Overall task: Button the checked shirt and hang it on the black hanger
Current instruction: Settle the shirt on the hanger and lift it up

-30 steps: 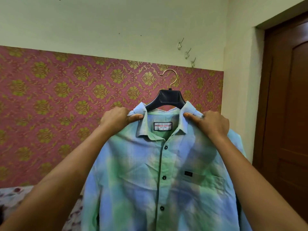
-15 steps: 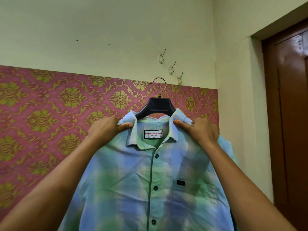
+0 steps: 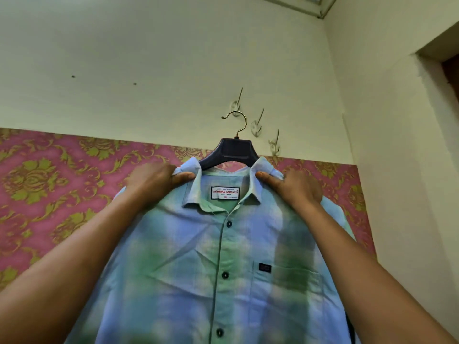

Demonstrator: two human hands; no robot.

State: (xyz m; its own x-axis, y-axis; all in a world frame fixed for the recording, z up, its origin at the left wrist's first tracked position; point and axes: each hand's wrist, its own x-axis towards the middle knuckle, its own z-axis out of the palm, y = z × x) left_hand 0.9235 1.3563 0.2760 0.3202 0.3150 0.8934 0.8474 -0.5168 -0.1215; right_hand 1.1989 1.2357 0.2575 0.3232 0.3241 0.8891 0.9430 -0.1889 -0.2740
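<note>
So the checked shirt (image 3: 223, 264) is already sitting on the black hanger (image 3: 232, 151), buttoned down the front as far as I can see, held up in the air in front of the wall. It's soft, light cotton-looking stuff, so it'll flop and slide wherever it isn't supported. The hanger is the only stiff part, and I'd guess the fabric could slip off a shoulder if it tilts.

The left hand (image 3: 151, 182) pinches the collar and shoulder on its side, thumb on the front and the other fingers curled behind the cloth. The right hand (image 3: 295, 187) does the same on the other side, thumb pressed on the collar edge. Holding it at the shoulders like that makes sense to me: both hands clamp cloth against the hanger arms underneath, so nothing shifts.

The brass hanger hook (image 3: 237, 121) sticks up free, just beside the highest of three wall hooks (image 3: 255, 125) on the cream wall. Looks like the hook overlaps it in view, but I can't tell if it's touching yet.

Nothing's really in the way. Patterned pink wallpaper (image 3: 49, 189) is behind the shirt, and there's a wall corner and a door frame (image 3: 437, 60) off to the right, well apart.
</note>
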